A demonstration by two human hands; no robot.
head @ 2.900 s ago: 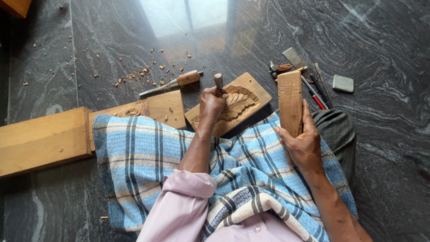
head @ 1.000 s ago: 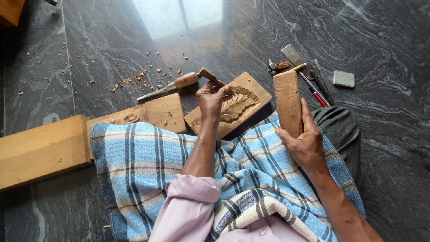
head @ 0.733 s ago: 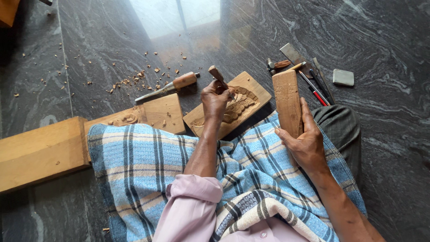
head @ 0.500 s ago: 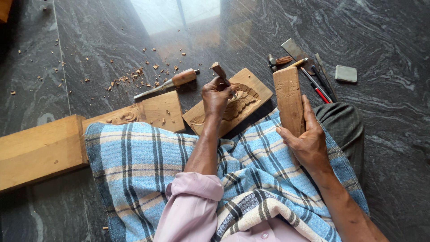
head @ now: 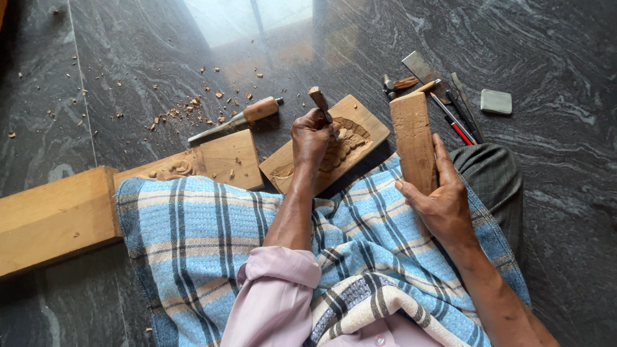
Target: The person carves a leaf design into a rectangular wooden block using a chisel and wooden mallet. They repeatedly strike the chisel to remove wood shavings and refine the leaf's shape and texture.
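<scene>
Both hands as before: left hand (head: 313,133) on chisel (head: 319,103), right hand (head: 439,199) on mallet (head: 413,140).

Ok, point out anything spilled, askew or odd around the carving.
Wood chips lie scattered over the dark stone floor beyond the carved board. A spare chisel lies loose among them. Nothing looks broken.

Blue plaid over grey stone

A blue-and-cream checked cloth (head: 212,238), pale pink sleeve (head: 276,295) and dark grey veined floor (head: 546,38) are seen.
</scene>
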